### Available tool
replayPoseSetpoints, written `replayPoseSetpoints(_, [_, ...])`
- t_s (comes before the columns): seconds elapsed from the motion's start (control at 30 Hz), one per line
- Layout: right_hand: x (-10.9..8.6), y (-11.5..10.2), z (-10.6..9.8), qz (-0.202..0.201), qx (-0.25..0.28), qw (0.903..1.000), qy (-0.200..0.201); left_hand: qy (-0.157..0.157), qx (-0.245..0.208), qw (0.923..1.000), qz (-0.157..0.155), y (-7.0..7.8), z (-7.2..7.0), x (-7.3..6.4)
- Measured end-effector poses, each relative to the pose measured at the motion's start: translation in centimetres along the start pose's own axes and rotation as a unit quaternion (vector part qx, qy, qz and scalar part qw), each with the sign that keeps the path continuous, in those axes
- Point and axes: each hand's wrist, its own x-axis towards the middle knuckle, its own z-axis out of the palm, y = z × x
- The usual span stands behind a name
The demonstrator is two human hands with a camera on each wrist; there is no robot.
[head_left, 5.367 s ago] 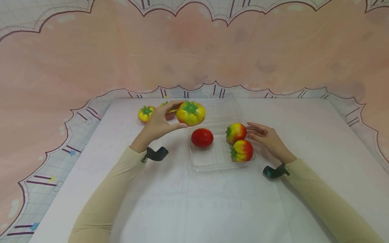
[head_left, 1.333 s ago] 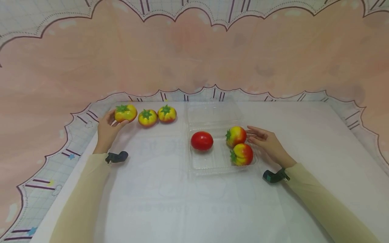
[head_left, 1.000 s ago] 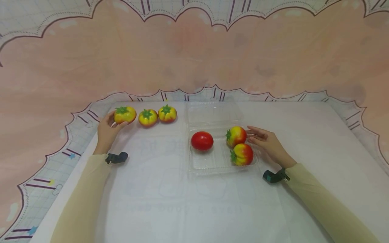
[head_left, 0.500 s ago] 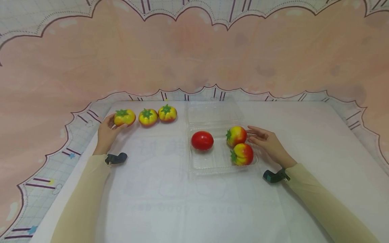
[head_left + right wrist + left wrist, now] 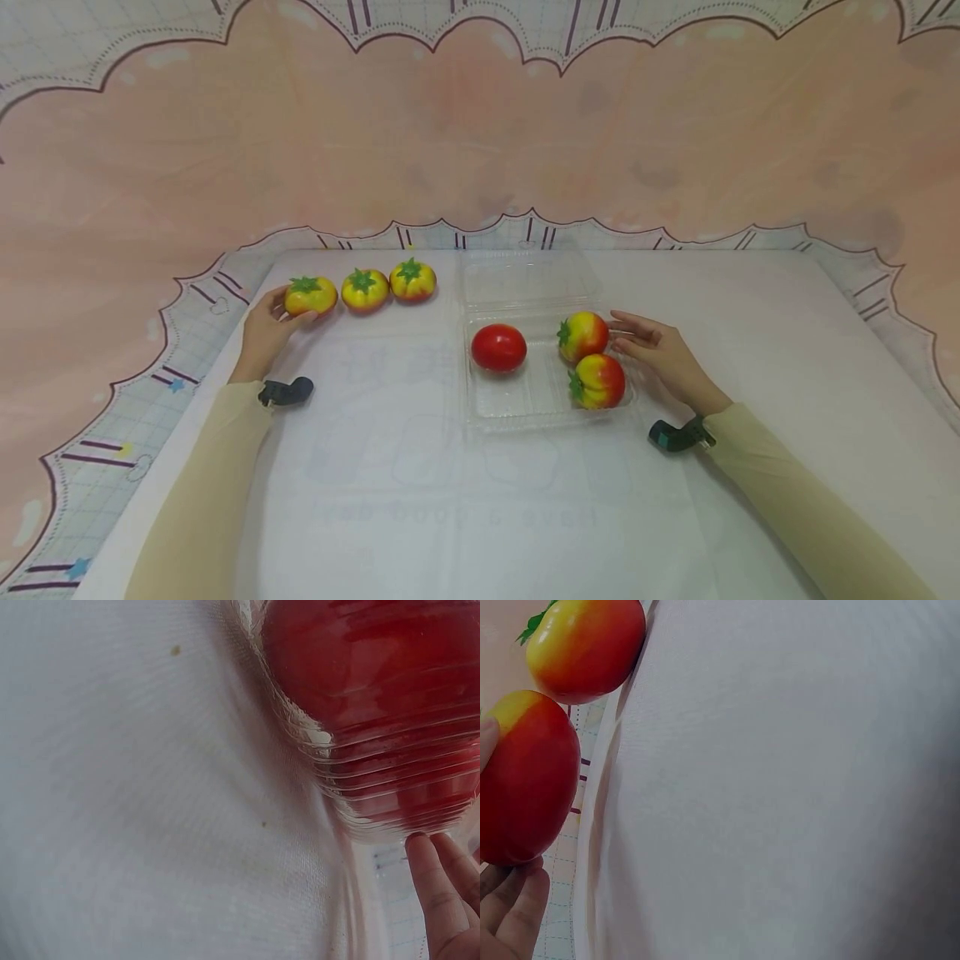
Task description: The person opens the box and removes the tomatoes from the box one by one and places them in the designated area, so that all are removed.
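Observation:
My left hand (image 5: 264, 335) holds a yellow-and-red tomato (image 5: 312, 297) with a green leafy top, thumb and fingers at its sides, low at the left end of a row. Two similar tomatoes, a middle one (image 5: 365, 291) and a right one (image 5: 413, 281), stand beside it. In the left wrist view the held tomato (image 5: 532, 780) shows its red underside. My right hand (image 5: 663, 350) has extended fingers touching the side of a clear plastic box (image 5: 517, 407). Inside are a red tomato (image 5: 498, 348) and two yellow-red ones, upper (image 5: 583, 337) and lower (image 5: 597, 382).
The box's clear lid (image 5: 528, 279) lies folded back behind it. A white cloth (image 5: 420, 533) covers the table. A peach patterned backdrop (image 5: 480, 133) stands behind. Small dark cameras sit on the left wrist (image 5: 288, 391) and right wrist (image 5: 678, 435).
My left hand has carried the tomato from above the box to the left end of the row, then lowered it slightly. The right hand stays at the box.

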Motion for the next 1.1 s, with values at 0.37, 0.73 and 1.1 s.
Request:
replayPoseSetpoints(0.37, [-0.07,-0.05,0.03,-0.001,-0.001,1.0000,0.003,-0.020,0.029,0.9994,-0.005,-0.14,-0.04,0.02])
replayPoseSetpoints(0.73, [-0.07,-0.03,0.00,-0.011,-0.002,0.9999,0.004,-0.046,0.033,0.9984,-0.011,-0.70,-0.13,0.44])
replayPoseSetpoints(1.1, [-0.09,-0.08,0.04,0.001,-0.011,0.9999,0.002,-0.061,0.018,0.9976,-0.027,-0.53,-0.41,0.31])
